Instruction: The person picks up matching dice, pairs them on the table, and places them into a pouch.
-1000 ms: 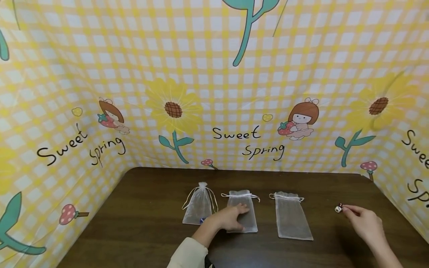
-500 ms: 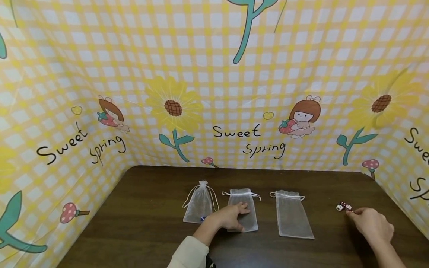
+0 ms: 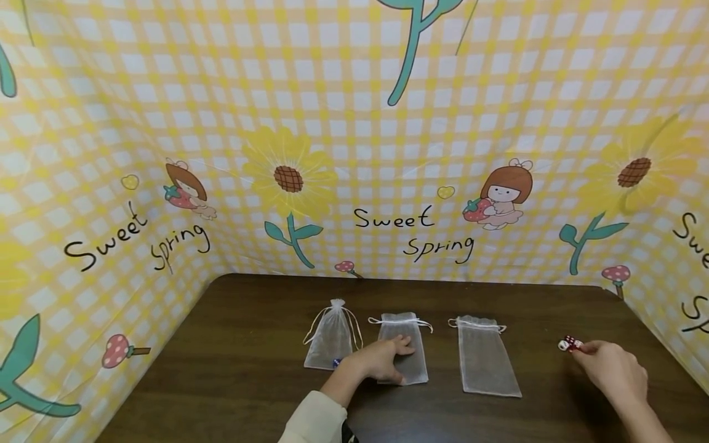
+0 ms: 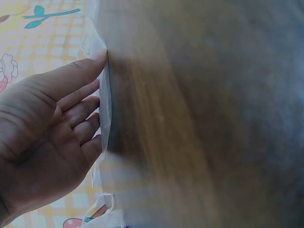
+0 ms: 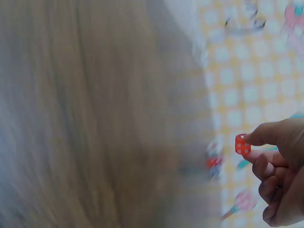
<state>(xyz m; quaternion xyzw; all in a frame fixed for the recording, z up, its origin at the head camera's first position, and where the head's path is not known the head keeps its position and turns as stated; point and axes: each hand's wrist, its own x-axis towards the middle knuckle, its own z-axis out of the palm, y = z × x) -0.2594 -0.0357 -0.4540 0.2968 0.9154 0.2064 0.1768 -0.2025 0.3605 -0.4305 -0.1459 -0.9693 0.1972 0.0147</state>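
Shifted slightly rightward since one second earlier: the right grip [image 3: 615, 372], with more of the dice showing beside its fingertips; the left grip [image 3: 382, 360] keeps its place. Nearest the viewer, a pale sleeve [image 3: 314, 418] covers the left forearm. Beyond it, the left grip is spread, thumb and fingertips resting on the sheer middle bag [image 3: 414, 367], which lies flat on the dark wooden surface [image 3: 244, 351]. To either side, well apart from that grip's fingers, lie the right bag [image 3: 487, 362], flat, and the left bag [image 3: 325, 347], its neck gathered; a small blue item [image 3: 336, 363] shows at its lower corner, partly covered by the wrist. At far right, the right grip pinches a red die [image 5: 242, 144] between thumb and finger, near a white die [image 3: 563, 346]; other dice there are blurred in the wrist view. Behind everything hangs a yellow checked cloth [image 3: 365, 166] lettered "Sweet Spring".
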